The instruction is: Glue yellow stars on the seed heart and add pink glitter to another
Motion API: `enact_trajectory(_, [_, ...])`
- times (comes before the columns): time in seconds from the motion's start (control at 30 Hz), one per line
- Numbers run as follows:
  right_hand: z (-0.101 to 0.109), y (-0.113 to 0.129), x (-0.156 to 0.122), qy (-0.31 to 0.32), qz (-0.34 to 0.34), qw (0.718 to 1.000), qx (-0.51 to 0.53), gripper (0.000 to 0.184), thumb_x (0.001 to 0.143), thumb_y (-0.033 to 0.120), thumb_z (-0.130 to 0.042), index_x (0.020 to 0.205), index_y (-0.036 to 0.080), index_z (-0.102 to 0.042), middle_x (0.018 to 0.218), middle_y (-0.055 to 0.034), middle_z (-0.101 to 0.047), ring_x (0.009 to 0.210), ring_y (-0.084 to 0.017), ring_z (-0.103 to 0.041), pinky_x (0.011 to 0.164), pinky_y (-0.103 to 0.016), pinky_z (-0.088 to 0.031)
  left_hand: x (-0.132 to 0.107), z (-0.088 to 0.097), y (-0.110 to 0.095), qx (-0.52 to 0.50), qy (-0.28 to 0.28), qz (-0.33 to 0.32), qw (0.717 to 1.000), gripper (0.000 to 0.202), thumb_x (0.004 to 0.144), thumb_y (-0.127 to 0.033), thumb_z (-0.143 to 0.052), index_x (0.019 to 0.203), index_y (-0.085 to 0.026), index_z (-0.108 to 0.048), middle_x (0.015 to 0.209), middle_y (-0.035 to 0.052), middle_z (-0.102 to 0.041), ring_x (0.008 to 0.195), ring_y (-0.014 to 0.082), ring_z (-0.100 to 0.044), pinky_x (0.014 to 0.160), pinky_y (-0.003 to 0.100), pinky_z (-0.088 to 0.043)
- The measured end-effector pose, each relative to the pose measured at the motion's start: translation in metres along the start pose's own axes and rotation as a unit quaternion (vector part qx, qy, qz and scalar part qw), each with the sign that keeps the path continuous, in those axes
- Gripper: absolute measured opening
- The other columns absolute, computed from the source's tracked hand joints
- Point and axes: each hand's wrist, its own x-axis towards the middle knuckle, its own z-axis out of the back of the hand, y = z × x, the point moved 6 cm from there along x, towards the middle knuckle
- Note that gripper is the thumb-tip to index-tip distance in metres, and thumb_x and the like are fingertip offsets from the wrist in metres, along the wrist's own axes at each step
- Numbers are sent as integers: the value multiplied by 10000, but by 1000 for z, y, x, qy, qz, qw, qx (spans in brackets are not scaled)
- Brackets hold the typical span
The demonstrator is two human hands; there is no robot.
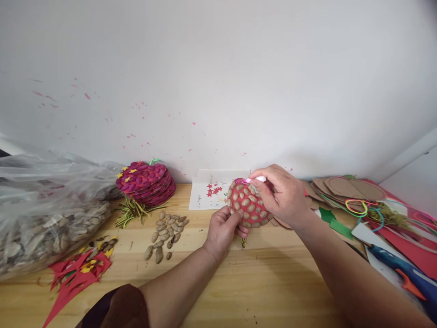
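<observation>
My left hand grips the lower left edge of a round red disc studded with tan peanut shells, raised above the table. A dark tuft pokes out below the disc. Between the thumb and fingers of my right hand is a short white stick with a pink tip; its exact kind is unclear. The tip touches the disc's top edge, where some shells are magenta. To the left lie several loose peanut shells. Behind the disc rests a white paper with small red stars on it.
At left stand a stack of magenta shell-covered discs, a plastic bag of shells and red paper scraps. Cardboard rounds, colored cords and a blue glue gun lie at right. A white wall rises behind.
</observation>
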Motion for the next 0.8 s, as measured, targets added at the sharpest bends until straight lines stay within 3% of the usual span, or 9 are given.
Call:
enact_trajectory(0.27, [3,-6,0,-17,13,1000,-16,95,969,182,-604,953,252,-667,815,-14,-734,745,-185,-665,684,-335,-512,1,2,1,-7,0,6,1000,492,627,-542,-886,708,-164,-581,561,-5,-645,446,131,-611,419,215,-479])
enact_trajectory(0.8, [6,-22,-2,-16,-51,999,8,78,976,231,-616,953,237,-690,880,-26,-746,790,-184,-675,731,-322,-517,2,2,2,-16,8,11,1000,451,655,-504,-870,713,-161,-581,533,12,-661,409,120,-594,388,190,-456])
